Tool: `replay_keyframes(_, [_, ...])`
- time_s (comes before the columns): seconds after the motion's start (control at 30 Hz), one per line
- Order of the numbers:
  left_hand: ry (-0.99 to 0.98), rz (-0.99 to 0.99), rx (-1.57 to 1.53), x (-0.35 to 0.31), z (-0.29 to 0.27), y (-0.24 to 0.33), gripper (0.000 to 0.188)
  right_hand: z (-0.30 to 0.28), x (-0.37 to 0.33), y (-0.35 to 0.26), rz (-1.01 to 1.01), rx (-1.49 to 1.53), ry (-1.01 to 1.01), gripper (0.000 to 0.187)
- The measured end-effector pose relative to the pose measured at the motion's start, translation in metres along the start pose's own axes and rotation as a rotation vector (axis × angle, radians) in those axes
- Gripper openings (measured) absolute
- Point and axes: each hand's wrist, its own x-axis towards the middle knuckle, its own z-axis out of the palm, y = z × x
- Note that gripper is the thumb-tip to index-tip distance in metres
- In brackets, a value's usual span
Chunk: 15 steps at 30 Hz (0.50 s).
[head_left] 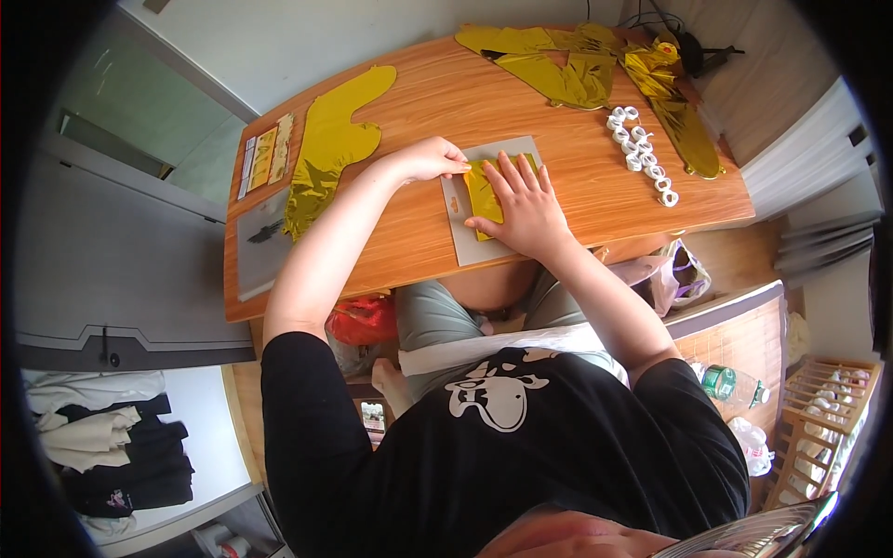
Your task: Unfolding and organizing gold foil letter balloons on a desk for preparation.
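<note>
On a gray board (467, 252) upon the wooden surface (400, 244) lies a folded gold foil (485, 202). The right hand (528, 216) rests flat on it, fingers spread; the left hand (433, 161) curls its fingers at the far left corner, whether gripping I cannot tell. White rolls (642, 160) lie rightward, a larger foil piece (339, 139) leftward.

the table (419, 121) is orange-brown with wood grain; on it, gold foil (486, 206), a grey sheet (473, 251) and white rolls (634, 163); beneath it, a bag (363, 322), seemingly red.
</note>
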Motion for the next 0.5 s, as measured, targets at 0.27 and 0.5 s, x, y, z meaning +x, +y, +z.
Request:
replay_keyframes(0.27, [0.129, -0.114, -0.073, -0.004, 0.005, 0.010, 0.029, 0.000, 0.000, 0.002, 0.014, -0.025, -0.021, 0.097])
replay_keyframes(0.5, [0.282, -0.009, -0.073, 0.000, 0.009, -0.010, 0.026, -0.001, 0.001, 0.000, 0.006, -0.051, -0.046, 0.096])
